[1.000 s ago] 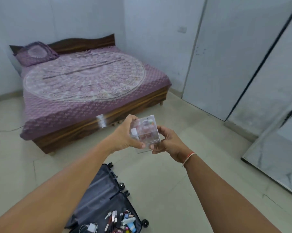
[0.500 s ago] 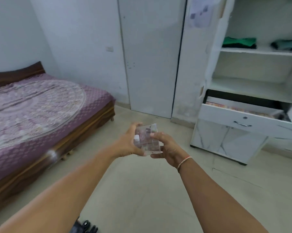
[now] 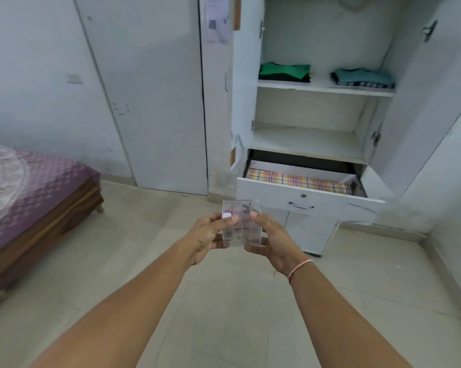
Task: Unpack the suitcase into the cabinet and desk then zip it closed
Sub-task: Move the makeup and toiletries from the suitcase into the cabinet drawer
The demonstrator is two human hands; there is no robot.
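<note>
A: Well, what does the head view show up front?

B: Two bare arms reach forward over a pale tiled floor (image 3: 224, 301). The left hand (image 3: 206, 236) and the right hand (image 3: 273, 241) are drawn close together, both clamped on a small clear plastic box (image 3: 241, 225), thumbs curled over its near top edge, fingers under and around its sides. Small items sit inside the box, too blurred to name. A thin orange thread bracelet (image 3: 299, 266) circles the right wrist.

A: And where is the box in relation to the furniture?

B: Held in mid-air, in front of and below the front edge of an open drawer (image 3: 309, 199) of a white cabinet (image 3: 314, 144). The drawer is pulled out, with a checked orange-and-pink liner (image 3: 298, 180) visible along its bottom.

A: What is on the cabinet shelves?

B: On the upper shelf, a folded green garment (image 3: 284, 71) lies near the left edge, and a folded teal garment (image 3: 363, 78) near the right edge, well apart. Both cabinet doors stand open.

A: Anything else in the frame?

B: At the left edge, the corner of a wooden bed (image 3: 41, 208) with a purple patterned cover. Behind it, a white wall with a switch plate (image 3: 73, 78), and a closed white door (image 3: 155, 96) just left of the cabinet
</note>
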